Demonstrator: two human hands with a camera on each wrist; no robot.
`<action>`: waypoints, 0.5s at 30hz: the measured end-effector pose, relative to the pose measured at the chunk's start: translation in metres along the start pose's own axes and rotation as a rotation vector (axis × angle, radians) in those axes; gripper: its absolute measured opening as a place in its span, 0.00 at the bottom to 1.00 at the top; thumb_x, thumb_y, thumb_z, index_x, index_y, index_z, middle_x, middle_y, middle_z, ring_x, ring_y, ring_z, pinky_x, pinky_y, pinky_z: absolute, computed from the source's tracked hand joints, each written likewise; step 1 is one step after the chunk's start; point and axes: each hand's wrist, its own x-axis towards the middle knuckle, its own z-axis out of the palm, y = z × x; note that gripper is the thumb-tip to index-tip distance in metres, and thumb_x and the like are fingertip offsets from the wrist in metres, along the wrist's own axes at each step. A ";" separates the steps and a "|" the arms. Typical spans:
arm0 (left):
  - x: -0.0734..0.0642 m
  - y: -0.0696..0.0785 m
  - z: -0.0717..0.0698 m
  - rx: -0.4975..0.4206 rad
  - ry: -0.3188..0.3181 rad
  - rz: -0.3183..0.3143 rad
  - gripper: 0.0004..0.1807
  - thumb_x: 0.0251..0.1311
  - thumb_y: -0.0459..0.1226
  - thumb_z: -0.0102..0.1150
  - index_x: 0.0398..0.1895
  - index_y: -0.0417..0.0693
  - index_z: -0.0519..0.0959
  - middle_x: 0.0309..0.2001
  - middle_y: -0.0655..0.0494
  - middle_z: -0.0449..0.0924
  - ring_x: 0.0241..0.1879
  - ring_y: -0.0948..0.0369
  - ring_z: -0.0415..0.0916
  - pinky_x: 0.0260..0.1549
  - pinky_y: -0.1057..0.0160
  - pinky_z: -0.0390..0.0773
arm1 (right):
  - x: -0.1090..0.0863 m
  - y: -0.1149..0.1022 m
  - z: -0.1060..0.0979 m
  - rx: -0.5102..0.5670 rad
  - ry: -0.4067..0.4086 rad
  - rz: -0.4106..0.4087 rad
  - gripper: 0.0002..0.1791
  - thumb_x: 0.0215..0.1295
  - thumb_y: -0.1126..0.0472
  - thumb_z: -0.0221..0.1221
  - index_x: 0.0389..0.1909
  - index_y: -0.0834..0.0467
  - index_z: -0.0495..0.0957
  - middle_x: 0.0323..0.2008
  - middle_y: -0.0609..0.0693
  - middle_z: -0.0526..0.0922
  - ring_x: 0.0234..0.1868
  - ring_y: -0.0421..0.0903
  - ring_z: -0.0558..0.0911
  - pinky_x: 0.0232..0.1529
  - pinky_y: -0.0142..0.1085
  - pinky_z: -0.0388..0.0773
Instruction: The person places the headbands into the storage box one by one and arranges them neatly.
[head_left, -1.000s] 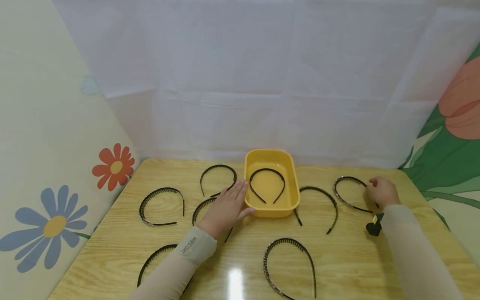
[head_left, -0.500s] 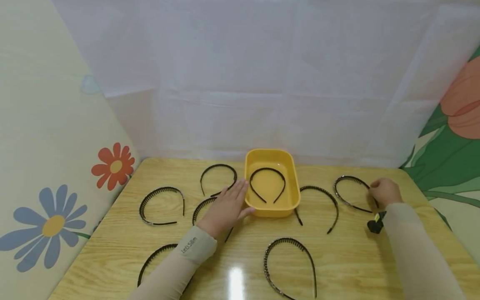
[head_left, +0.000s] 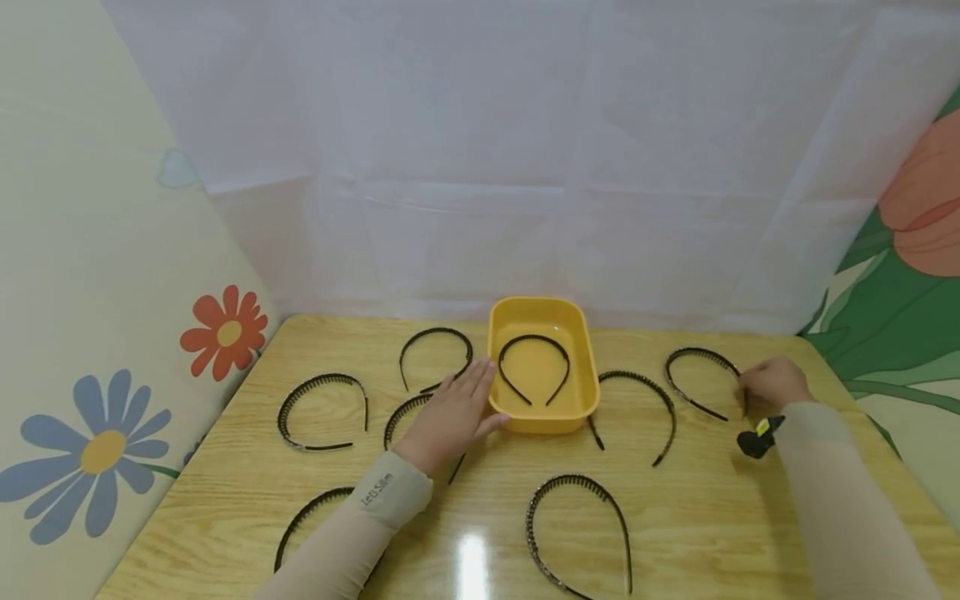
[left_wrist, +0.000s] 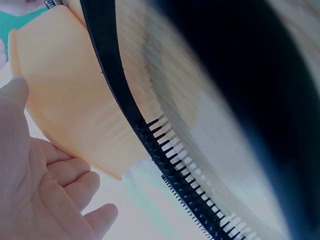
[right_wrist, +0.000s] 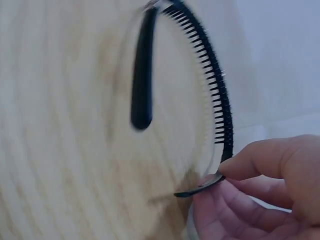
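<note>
My right hand (head_left: 776,385) pinches one arm of a black toothed headband (head_left: 699,350) at the right of the table. In the right wrist view, thumb and fingertips close on that headband (right_wrist: 226,105) near its end, and it stands tilted to the wood. My left hand (head_left: 450,421) lies with extended fingers against the left side of a yellow plastic tub (head_left: 543,426). A thin black headband (head_left: 534,337) lies inside the tub. In the left wrist view, a toothed headband (left_wrist: 112,70) crosses in front of the tub (left_wrist: 70,75), and the fingers touch its rim.
More black headbands lie around: one (head_left: 281,412) at far left, one (head_left: 437,330) behind my left hand, one (head_left: 390,425) partly under it, one (head_left: 307,502) under the left forearm, one (head_left: 531,517) in front, one (head_left: 670,408) right of the tub. White cloth (head_left: 450,167) hangs behind.
The right hand has shifted slightly right, and the pinched headband has tilted, its near end rising a little. My left hand stays at the tub.
</note>
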 end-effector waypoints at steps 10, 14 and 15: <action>-0.001 -0.001 0.001 0.003 0.006 0.003 0.46 0.76 0.58 0.44 0.80 0.34 0.48 0.80 0.38 0.47 0.78 0.45 0.48 0.75 0.40 0.53 | -0.004 -0.006 -0.006 0.486 -0.169 0.226 0.11 0.68 0.70 0.56 0.27 0.62 0.84 0.24 0.48 0.84 0.26 0.40 0.83 0.31 0.31 0.85; -0.001 0.001 -0.001 0.006 0.007 0.001 0.46 0.75 0.59 0.44 0.80 0.34 0.48 0.79 0.39 0.48 0.78 0.45 0.48 0.75 0.40 0.53 | -0.004 -0.008 -0.008 0.657 -0.276 0.259 0.16 0.74 0.71 0.51 0.28 0.61 0.85 0.27 0.51 0.86 0.29 0.42 0.86 0.34 0.31 0.85; -0.001 0.001 -0.001 0.006 0.008 0.001 0.46 0.75 0.59 0.44 0.80 0.33 0.48 0.79 0.38 0.48 0.78 0.45 0.48 0.75 0.40 0.53 | -0.003 -0.008 -0.008 0.684 -0.303 0.265 0.17 0.75 0.71 0.50 0.28 0.61 0.85 0.28 0.52 0.86 0.30 0.42 0.86 0.35 0.31 0.85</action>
